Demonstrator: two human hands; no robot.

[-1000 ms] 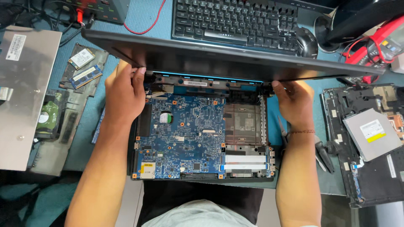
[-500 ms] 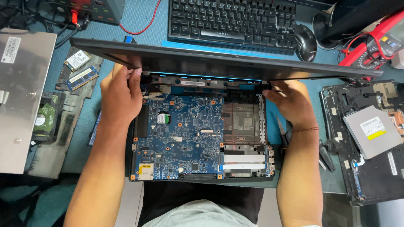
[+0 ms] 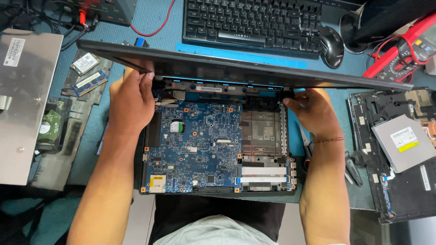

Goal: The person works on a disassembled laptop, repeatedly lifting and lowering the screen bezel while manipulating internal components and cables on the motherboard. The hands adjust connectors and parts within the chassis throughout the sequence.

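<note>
Opened laptop base lies on the blue worktop, blue mainboard exposed. Left hand and right hand each grip the dark screen panel at its hinge edge, fingers curled closed around it. 1 keyboard behind.

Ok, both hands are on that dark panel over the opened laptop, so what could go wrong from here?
1. The left hand and right hand grip the long dark panel only near its hinge corners; it could twist or slip.
2. Thin wires by the left hinge could snag or tear.
3. The panel's far edge hangs close to the keyboard and mouse; tilting back might knock them.
</note>
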